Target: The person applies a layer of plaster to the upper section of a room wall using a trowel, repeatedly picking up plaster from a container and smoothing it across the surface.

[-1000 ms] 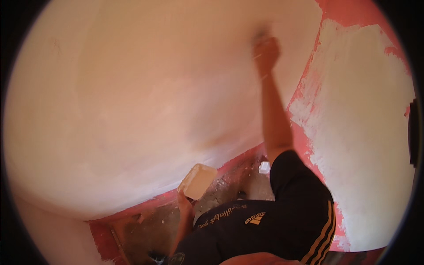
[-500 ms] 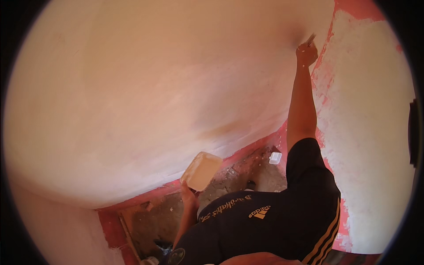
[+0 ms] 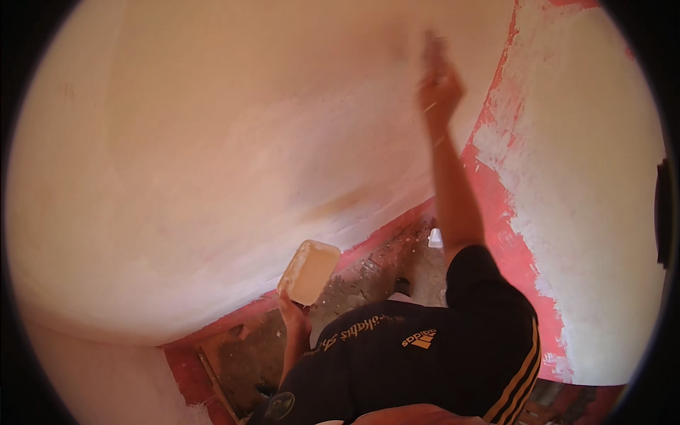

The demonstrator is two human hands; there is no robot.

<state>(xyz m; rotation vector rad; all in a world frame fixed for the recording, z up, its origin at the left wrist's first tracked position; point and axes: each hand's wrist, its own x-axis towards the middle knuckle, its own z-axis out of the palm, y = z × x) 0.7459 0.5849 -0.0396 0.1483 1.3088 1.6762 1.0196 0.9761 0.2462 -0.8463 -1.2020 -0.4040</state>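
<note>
My right hand (image 3: 440,92) is raised against the cream-coated wall (image 3: 248,106), its fingers closed around a small paintbrush (image 3: 434,49). Motion smears the brush, so its bristles are hard to make out. Low on the left, my left hand (image 3: 292,312) grips a rectangular plastic tub (image 3: 309,273) by its near corner. The tub is tilted, and its inside is coated a pale cream like the wall.
A second wall (image 3: 595,177) at the right has pale coating over red, with ragged red edges. Red strips (image 3: 234,322) run along the wall's foot. On the dirty floor (image 3: 354,294) lie a small white container (image 3: 435,238) and a long thin stick (image 3: 216,382).
My right hand has swung left and slightly down along the wall with the brush, away from the corner. The tub in my left hand appears slightly further left.
</note>
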